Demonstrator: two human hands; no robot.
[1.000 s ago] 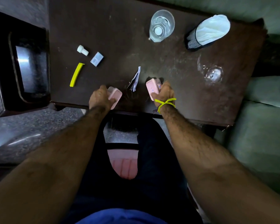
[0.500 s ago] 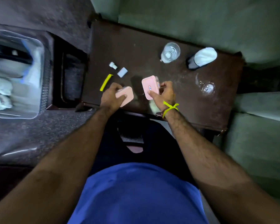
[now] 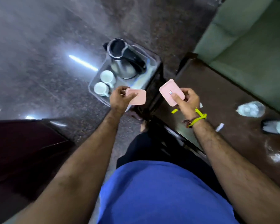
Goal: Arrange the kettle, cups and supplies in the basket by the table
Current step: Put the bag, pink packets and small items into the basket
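Note:
A clear plastic basket [image 3: 94, 81] stands on the floor left of the dark table [image 3: 225, 101]. Inside it are a steel kettle [image 3: 124, 62] with a black handle and two white cups [image 3: 107, 77] [image 3: 100, 89]. My left hand [image 3: 120, 98] holds a pink box [image 3: 138, 98] just over the basket's near corner. My right hand [image 3: 187, 100] holds a second pink box [image 3: 169, 91] with a small label, above the table's left end.
On the table lie a drinking glass [image 3: 250, 109], a black holder with white napkins [image 3: 276, 126], a yellow strip [image 3: 174, 111] and small white packets [image 3: 219, 127]. A green sofa [image 3: 249, 46] lies beyond the table. A dark wooden surface [image 3: 23, 151] is at the lower left.
Both hands lifted the pink boxes off the table and swung left. My view turned toward the basket, which now shows the kettle and cups.

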